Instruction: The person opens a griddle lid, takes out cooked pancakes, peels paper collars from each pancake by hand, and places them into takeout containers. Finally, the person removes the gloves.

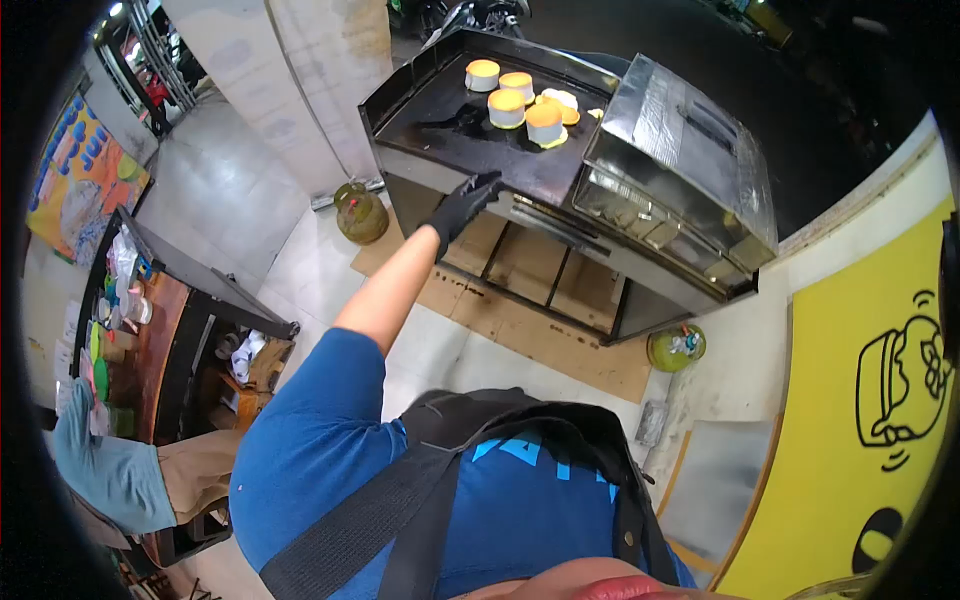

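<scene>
My left hand (467, 207), in a black glove, reaches forward just at the front edge of a flat griddle (430, 140). Its fingers look stretched out, and nothing shows in them. On the dark griddle plate stand several metal rings (507, 110) filled with something orange-yellow on top. White, egg-like food (560, 98) lies among the rings, with a pale rim at the base of the nearest ring (545, 125). My right hand is out of view.
A foil-covered metal box (675, 150) takes up the griddle's right end. Green gas cylinders (361, 214) stand on the floor on both sides. At left, another person in a blue-grey sleeve (110, 475) is at a cluttered counter (165, 340). A yellow wall panel (850, 400) is on the right.
</scene>
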`<state>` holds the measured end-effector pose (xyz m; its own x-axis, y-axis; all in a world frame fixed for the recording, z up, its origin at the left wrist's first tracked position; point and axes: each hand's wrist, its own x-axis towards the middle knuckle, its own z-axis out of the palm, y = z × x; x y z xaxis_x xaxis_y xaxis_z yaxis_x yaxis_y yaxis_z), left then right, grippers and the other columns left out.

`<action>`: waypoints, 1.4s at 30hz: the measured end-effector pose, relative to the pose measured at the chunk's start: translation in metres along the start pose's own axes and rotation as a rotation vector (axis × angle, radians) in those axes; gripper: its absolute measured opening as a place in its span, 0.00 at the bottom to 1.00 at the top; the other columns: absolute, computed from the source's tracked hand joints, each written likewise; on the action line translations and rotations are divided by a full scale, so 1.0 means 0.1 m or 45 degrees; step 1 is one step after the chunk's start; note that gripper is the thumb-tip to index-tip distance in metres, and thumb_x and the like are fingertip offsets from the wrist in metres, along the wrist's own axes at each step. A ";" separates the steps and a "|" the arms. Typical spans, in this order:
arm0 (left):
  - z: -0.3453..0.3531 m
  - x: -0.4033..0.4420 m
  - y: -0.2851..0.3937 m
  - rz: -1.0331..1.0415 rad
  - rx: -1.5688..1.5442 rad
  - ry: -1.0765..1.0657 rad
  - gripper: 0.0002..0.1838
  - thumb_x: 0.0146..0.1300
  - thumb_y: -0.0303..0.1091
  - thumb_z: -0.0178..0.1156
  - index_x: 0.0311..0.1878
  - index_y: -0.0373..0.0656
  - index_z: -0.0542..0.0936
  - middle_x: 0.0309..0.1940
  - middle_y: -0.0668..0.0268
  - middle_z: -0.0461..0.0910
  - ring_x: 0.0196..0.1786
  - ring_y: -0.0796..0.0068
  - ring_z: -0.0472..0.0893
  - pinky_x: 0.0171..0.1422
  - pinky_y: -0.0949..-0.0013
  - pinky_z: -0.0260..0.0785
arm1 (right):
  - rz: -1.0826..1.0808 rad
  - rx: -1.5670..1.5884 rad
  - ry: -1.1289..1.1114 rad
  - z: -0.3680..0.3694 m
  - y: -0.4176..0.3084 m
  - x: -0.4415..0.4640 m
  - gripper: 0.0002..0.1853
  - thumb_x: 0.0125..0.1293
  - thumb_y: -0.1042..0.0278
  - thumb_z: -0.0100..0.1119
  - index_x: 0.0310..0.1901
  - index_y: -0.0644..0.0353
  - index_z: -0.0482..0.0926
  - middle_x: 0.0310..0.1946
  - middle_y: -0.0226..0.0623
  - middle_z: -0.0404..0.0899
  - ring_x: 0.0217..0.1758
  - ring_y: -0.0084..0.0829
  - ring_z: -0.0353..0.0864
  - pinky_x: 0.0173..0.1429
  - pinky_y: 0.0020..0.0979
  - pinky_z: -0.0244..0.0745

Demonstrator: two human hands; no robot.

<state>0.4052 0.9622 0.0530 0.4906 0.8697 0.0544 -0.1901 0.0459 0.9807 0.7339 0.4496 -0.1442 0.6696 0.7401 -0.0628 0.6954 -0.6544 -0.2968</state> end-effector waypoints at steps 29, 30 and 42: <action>-0.96 3.00 -0.16 -0.336 -0.972 -0.002 0.22 0.62 0.34 0.61 0.58 0.41 0.73 0.51 0.57 0.79 0.52 0.59 0.80 0.59 0.52 0.74 | 0.003 0.380 0.009 0.46 -2.99 1.52 0.12 0.67 0.64 0.56 0.46 0.60 0.82 0.40 0.46 0.82 0.48 0.41 0.80 0.52 0.35 0.72; -1.12 3.04 -0.21 -0.416 -1.202 -0.168 0.22 0.63 0.34 0.59 0.60 0.42 0.72 0.55 0.57 0.78 0.56 0.57 0.78 0.64 0.52 0.71 | -0.016 0.439 -0.016 0.44 -3.07 1.55 0.12 0.67 0.64 0.56 0.46 0.60 0.82 0.40 0.46 0.83 0.48 0.41 0.80 0.52 0.35 0.72; -0.85 1.48 1.05 -0.258 -1.144 -0.353 0.32 0.64 0.49 0.59 0.67 0.45 0.66 0.65 0.60 0.69 0.68 0.60 0.69 0.73 0.54 0.60 | -0.344 1.840 -0.755 -1.32 -5.30 2.22 0.40 0.66 0.69 0.59 0.75 0.56 0.48 0.72 0.38 0.54 0.72 0.29 0.59 0.73 0.33 0.57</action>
<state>0.3853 1.1372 0.1484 0.7475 0.6620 0.0556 -0.6038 0.6422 0.4722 0.5482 0.9404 0.1253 0.1393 0.9847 -0.1048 -0.2836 -0.0617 -0.9569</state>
